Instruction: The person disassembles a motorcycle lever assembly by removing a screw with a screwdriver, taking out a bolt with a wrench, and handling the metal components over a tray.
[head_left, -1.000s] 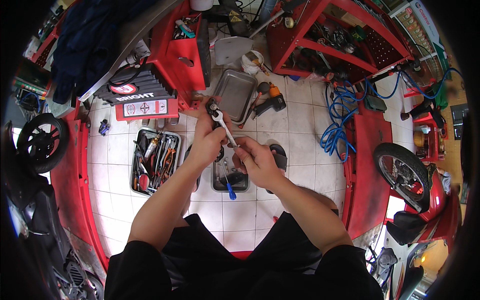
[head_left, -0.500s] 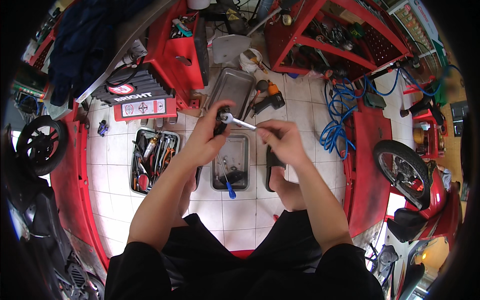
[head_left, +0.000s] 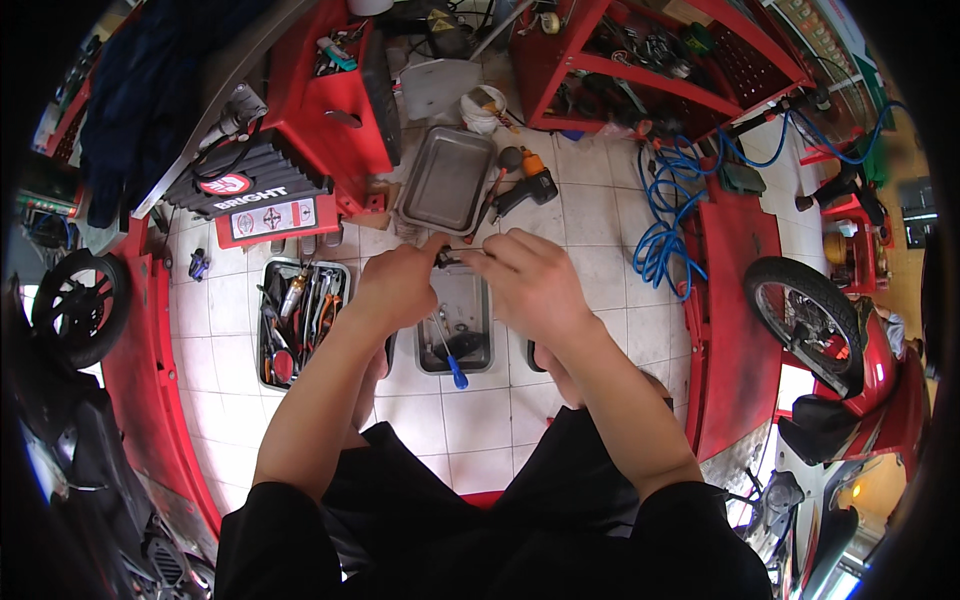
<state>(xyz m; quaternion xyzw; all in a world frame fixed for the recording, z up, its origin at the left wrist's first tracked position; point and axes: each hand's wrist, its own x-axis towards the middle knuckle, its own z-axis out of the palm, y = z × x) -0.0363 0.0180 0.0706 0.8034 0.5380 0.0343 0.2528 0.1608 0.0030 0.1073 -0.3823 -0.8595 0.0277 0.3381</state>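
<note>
My left hand (head_left: pixel 397 287) is closed around a small dark metal part (head_left: pixel 443 259), mostly covered by the fingers. My right hand (head_left: pixel 540 285) meets it from the right, its fingers curled and their tips against the part. The silver wrench seen earlier in that hand is now hidden behind the fingers. Below both hands a grey metal tray (head_left: pixel 487 335) lies on the floor with small loose pieces in it. A screwdriver with a blue handle (head_left: pixel 457 374) leans over its near rim.
A tray of hand tools (head_left: pixel 300 320) lies left. Beyond my hands are another metal tray (head_left: pixel 450 180), a black-and-orange power tool (head_left: pixel 530 190) and a white bucket (head_left: pixel 480 120). Blue hose (head_left: pixel 660 235) coils right. Red lift platforms (head_left: pixel 740 330) and motorcycles flank me; red cabinets (head_left: pixel 345 130) stand ahead.
My right hand has moved left, close against my left hand, and turned knuckles up. The wrench has gone out of sight behind it. The view has shifted slightly.
</note>
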